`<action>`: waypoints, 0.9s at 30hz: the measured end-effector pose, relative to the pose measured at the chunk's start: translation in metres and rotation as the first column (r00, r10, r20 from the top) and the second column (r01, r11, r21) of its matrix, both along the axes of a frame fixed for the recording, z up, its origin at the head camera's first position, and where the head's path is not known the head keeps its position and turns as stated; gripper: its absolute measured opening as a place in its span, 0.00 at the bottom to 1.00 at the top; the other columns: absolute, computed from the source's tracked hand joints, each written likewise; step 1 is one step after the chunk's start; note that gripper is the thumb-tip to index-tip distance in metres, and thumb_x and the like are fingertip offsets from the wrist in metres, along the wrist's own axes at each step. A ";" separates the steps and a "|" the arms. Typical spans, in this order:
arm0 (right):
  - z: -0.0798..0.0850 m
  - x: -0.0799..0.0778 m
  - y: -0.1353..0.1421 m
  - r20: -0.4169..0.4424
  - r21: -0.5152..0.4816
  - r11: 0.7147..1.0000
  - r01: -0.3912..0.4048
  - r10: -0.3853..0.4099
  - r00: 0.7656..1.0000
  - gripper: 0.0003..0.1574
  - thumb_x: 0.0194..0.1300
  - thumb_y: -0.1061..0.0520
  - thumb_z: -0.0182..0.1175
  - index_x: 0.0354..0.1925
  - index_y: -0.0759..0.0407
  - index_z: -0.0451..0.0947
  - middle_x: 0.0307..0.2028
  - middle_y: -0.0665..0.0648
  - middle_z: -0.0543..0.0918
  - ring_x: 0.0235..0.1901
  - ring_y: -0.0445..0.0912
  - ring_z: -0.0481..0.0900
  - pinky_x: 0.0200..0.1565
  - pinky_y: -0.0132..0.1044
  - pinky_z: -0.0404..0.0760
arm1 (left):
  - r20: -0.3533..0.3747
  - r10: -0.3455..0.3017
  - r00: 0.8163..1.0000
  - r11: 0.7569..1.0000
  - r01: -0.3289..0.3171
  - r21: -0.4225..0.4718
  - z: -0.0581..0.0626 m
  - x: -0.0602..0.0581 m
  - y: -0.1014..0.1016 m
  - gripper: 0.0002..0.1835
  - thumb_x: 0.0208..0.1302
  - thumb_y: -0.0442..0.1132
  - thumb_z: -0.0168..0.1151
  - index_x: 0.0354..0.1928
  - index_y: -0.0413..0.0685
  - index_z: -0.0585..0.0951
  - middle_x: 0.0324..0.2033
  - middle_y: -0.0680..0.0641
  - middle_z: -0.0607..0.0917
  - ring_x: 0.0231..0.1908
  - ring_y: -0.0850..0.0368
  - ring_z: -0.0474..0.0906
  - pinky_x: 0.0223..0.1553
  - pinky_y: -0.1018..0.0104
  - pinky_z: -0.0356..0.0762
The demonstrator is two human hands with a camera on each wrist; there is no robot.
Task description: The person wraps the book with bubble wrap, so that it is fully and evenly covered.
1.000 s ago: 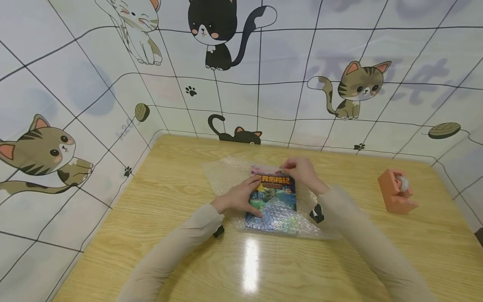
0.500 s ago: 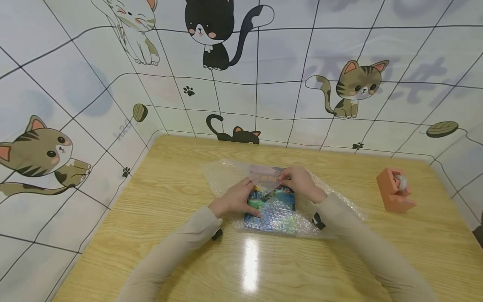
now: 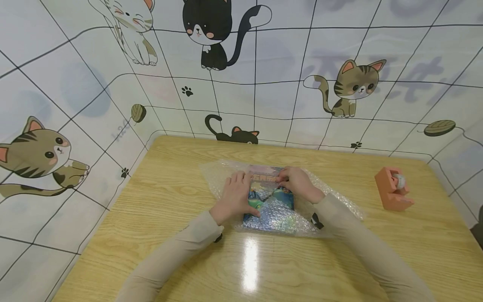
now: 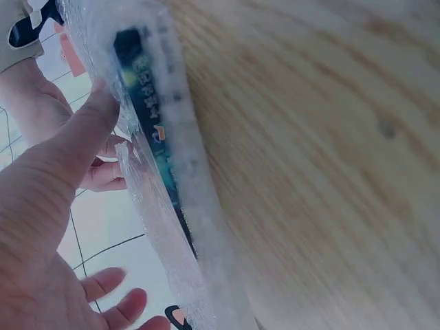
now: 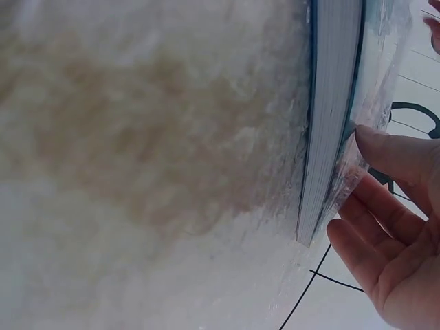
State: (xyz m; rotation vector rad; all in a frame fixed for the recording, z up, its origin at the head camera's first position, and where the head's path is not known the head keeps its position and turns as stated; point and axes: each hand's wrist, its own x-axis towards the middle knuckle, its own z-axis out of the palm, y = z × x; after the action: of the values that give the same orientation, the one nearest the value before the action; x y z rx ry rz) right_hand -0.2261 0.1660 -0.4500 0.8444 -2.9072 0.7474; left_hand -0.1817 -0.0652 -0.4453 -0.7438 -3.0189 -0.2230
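A colourful book [image 3: 284, 198] lies on a sheet of bubble wrap [image 3: 216, 176], with flaps of the wrap folded over its lower part and its top. My left hand [image 3: 232, 198] is at the book's left side, fingers lifted and spread, thumb resting on the wrapped cover. In the left wrist view the book's dark spine [image 4: 152, 113] shows through the wrap. My right hand [image 3: 300, 184] pinches the top flap between thumb and fingers near the book's upper right corner. The page edges [image 5: 335, 75] stand beside this hand in the right wrist view.
An orange tape dispenser [image 3: 388, 195] with a roll of clear tape stands at the right of the wooden table [image 3: 181, 268]. Behind and to the left hangs a white cloth [image 3: 279, 105] printed with cats and grid lines.
My right hand has brought the top flap of bubble wrap down over the book's title. My left fingers have lifted off the cover and spread; the thumb stays on it.
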 end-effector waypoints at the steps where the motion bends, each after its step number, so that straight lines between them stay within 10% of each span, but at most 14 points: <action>1: 0.000 0.000 0.000 -0.003 -0.003 1.000 -0.002 0.002 1.000 0.03 0.56 0.67 0.65 0.30 0.61 0.84 0.35 0.58 0.82 0.29 0.49 0.79 0.28 0.40 0.76 | -0.003 -0.012 1.000 1.000 0.012 -0.001 0.000 0.000 0.000 0.66 0.21 0.75 0.70 0.62 0.39 0.62 0.58 0.39 0.65 0.57 0.45 0.61 0.55 0.54 0.65; 7: 0.000 0.002 0.000 -0.009 -0.003 1.000 -0.012 0.012 1.000 0.04 0.56 0.68 0.64 0.30 0.62 0.84 0.37 0.61 0.82 0.32 0.52 0.80 0.31 0.41 0.78 | 0.076 -0.099 0.992 0.995 0.098 0.010 -0.001 -0.004 -0.001 0.69 0.29 0.71 0.71 0.71 0.40 0.53 0.72 0.36 0.46 0.70 0.40 0.42 0.68 0.46 0.44; 27: 0.002 0.005 0.005 0.081 -0.086 0.996 -0.033 0.040 0.996 0.05 0.58 0.68 0.63 0.35 0.64 0.83 0.45 0.66 0.80 0.34 0.53 0.80 0.35 0.43 0.80 | 0.231 -0.191 0.954 0.981 0.193 0.017 0.005 -0.011 -0.002 0.57 0.40 0.68 0.69 0.68 0.42 0.62 0.69 0.41 0.59 0.69 0.47 0.53 0.69 0.50 0.47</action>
State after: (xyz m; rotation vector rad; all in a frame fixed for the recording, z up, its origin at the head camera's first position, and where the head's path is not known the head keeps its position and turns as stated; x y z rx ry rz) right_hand -0.2206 0.1708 -0.4485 0.8808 -2.9137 0.9230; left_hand -0.1927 -0.0671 -0.4405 -1.0866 -3.1612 -0.3282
